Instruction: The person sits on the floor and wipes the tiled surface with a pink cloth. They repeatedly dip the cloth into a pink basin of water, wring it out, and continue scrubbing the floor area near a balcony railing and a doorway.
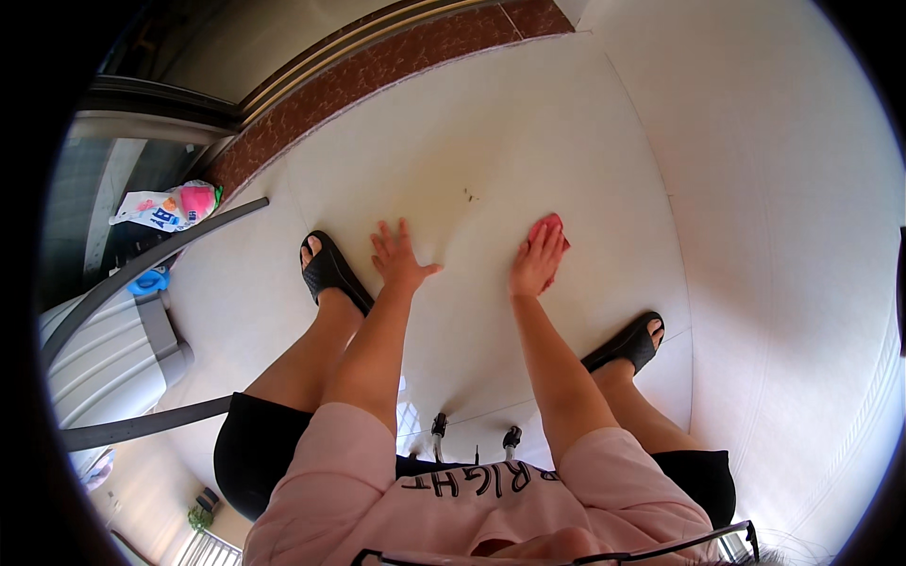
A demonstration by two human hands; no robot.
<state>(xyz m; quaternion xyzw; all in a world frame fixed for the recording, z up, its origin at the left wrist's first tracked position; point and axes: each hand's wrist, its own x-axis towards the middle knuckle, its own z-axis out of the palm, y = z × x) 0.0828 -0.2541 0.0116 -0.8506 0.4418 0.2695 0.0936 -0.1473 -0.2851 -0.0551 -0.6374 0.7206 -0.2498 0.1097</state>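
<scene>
My right hand (534, 263) lies over a folded red cloth (558, 228) on the pale tiled floor (477, 311). The cloth shows beyond my fingers and along the hand's right side; the palm hides the rest. To the left, my left hand (401, 258) is open and bare, fingers spread and thumb pointing right. It is low over the floor near my left foot; whether it touches the tile I cannot tell. Ahead of and between the hands are a few tiny dark bits (470, 196) on the tile.
My feet, in black slippers (332, 272), stand wide on both sides. A brown stone threshold (377, 75) runs along the far left; a white wall (764, 189) rises right. Left are curved grey bars (151, 259), a printed bag (170, 208) and a ribbed white case (104, 349). Casters (511, 438) are close behind.
</scene>
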